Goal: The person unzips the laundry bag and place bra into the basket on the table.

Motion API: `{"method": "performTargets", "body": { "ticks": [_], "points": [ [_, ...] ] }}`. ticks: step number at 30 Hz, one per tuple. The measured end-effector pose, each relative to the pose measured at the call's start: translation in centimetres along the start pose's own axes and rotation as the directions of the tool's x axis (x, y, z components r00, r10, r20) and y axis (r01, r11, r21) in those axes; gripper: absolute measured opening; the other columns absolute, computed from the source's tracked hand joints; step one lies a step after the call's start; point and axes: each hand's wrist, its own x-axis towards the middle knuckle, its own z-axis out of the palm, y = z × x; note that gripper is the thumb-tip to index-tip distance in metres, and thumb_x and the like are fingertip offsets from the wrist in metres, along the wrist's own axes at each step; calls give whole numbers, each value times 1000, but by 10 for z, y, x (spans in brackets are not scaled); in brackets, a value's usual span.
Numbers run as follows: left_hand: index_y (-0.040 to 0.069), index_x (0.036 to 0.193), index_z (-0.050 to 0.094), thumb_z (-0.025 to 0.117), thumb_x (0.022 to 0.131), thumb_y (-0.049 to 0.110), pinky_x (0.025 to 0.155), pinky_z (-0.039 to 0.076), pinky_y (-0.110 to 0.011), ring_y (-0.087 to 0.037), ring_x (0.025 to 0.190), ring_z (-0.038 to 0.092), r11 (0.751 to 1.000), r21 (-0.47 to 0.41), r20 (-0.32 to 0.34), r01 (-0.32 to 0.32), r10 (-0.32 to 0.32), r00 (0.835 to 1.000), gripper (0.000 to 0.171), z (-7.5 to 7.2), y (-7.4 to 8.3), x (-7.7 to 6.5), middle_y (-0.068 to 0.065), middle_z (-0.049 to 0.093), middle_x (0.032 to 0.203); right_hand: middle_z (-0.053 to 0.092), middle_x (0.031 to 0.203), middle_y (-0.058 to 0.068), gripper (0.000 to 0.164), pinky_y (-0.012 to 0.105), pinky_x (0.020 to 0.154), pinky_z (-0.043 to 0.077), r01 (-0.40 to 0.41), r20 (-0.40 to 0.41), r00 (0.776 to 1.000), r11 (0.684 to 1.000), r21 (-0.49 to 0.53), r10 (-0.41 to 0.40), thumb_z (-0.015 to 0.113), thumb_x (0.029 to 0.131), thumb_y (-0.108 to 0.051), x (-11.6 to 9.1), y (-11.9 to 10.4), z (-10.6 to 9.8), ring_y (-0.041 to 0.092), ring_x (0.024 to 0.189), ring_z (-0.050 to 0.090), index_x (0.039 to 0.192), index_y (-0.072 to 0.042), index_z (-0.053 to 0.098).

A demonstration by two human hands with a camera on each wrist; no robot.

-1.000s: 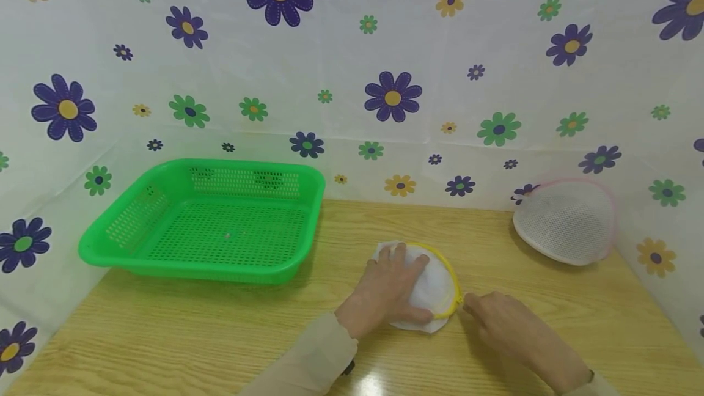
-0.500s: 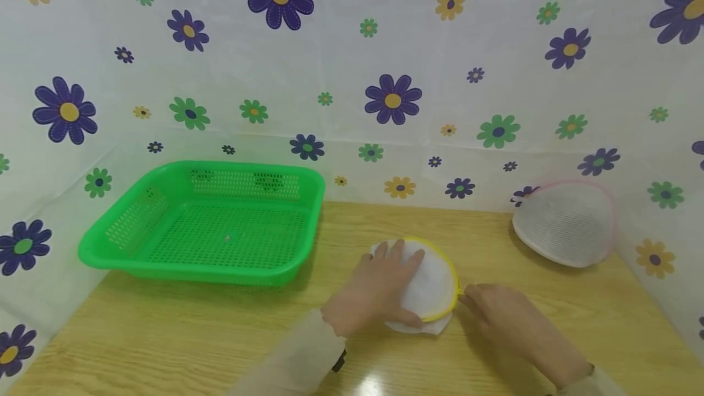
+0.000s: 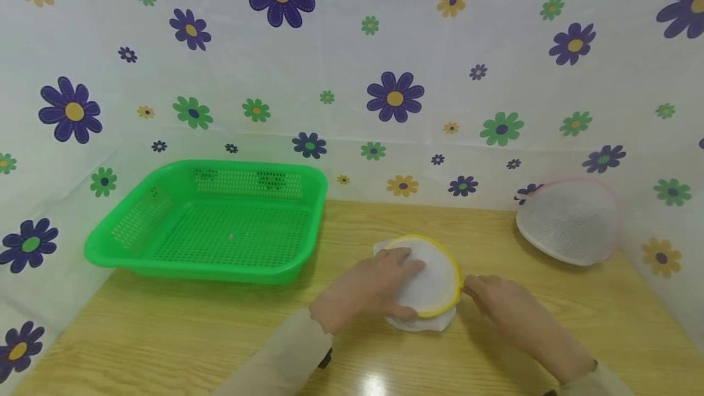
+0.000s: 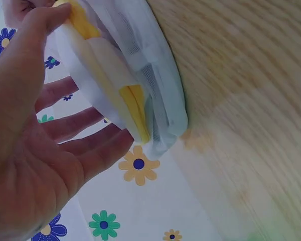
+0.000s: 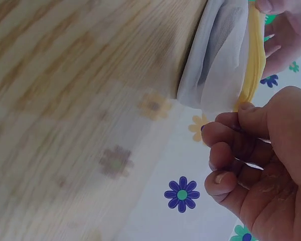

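A yellow embroidery hoop [image 3: 452, 261] with white fabric [image 3: 431, 283] stretched across it is in the middle front of the table in the head view. Loose cloth edges stick out beyond its ring. My left hand [image 3: 379, 286] spans its left part, thumb on the near rim and fingers spread over the fabric; the left wrist view shows the thumb tip on the yellow ring. At the hoop's right side, my right hand [image 3: 503, 304] pinches the small tightening screw between thumb and index finger. The fingertips mostly hide that screw. Both wrist views show fabric folds hanging below the ring.
A green perforated plastic basket [image 3: 316, 225] stands at the back left. On the back right, a white mesh piece with pink edging [image 3: 572, 222] leans against the flower-patterned sheet [image 3: 341, 66]. Wood-grain table [image 3: 165, 335] surface lies around the hoop.
The hoop has shifted and turned slightly, its screw side rising a little in the head view. My left hand has slid slightly left; my right hand has moved up with the screw.
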Motion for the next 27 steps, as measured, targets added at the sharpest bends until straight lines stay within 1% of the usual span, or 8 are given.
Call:
{"method": "performTargets", "body": {
  "ticks": [3,5,10,16,21,27],
  "points": [
    [20,150,49,74,90,53,105,53,-40,-28,133,56,999,-34,1,6,-6,1000,73,1,-3,2,-11,49,155,53,68,-12,15,21,52,43,-14,5,1000,1000,19,14,68,94,-7,0,1,0,1,60,47,89,-16,58],
    [20,150,50,73,90,53,104,54,-40,-28,130,58,999,-47,8,10,-10,1000,72,1,-5,3,-11,50,154,49,67,-14,16,21,53,41,-22,10,1000,999,47,22,66,96,-6,1,1,-1,0,61,42,88,-17,58],
    [20,149,51,71,91,56,105,53,-39,-27,128,61,999,-37,8,12,-12,1000,71,2,-9,6,-10,53,151,42,66,-16,18,21,54,37,-29,12,1000,995,93,28,63,98,-5,2,2,-2,-1,62,35,87,-17,57],
    [19,147,54,70,91,58,106,53,-40,-29,126,62,999,-36,-20,7,-7,1000,71,5,-10,8,-10,57,147,41,67,-16,21,21,54,38,-36,-1,999,996,85,36,64,97,-3,1,2,-2,-1,62,35,84,-18,57],
    [19,146,55,70,91,59,103,54,-39,-28,124,63,999,-32,-47,6,-8,999,70,8,-12,9,-10,59,144,40,65,-15,20,22,53,36,-51,22,999,996,70,50,63,97,-5,1,1,-4,1,61,35,84,-19,57],
    [20,147,54,68,91,61,104,53,-40,-27,124,63,999,-37,-43,17,-18,999,71,8,-12,8,-9,59,144,39,65,-15,22,21,53,35,-52,33,998,995,85,50,62,97,-3,0,0,-4,0,61,34,82,-19,57]
  ]
}}
